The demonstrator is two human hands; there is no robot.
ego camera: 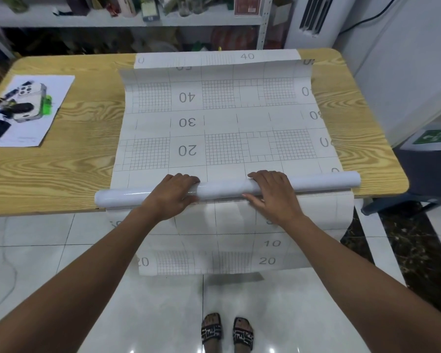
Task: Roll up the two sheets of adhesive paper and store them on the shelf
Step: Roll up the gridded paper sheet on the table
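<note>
Table [74,161]: roll [224,189] lies crosswise (left-right), left hand [173,192], right hand [273,192] gripping.

Wood-grain table [74,161] on a glossy white tiled floor [290,314]. At the table's left end lies a printed page [28,110] picturing gadgets. Beyond the far right corner stands a white slatted unit [313,19], a black cable [364,21] trailing beside it. A green sign [435,137] sits lower right.

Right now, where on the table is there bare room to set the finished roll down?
Bare table lies between the white page and the gridded sheet; a narrower strip runs right of that sheet. Sheets cover the middle, and the roll, held by the left hand and right hand, fills the near edge.
</note>
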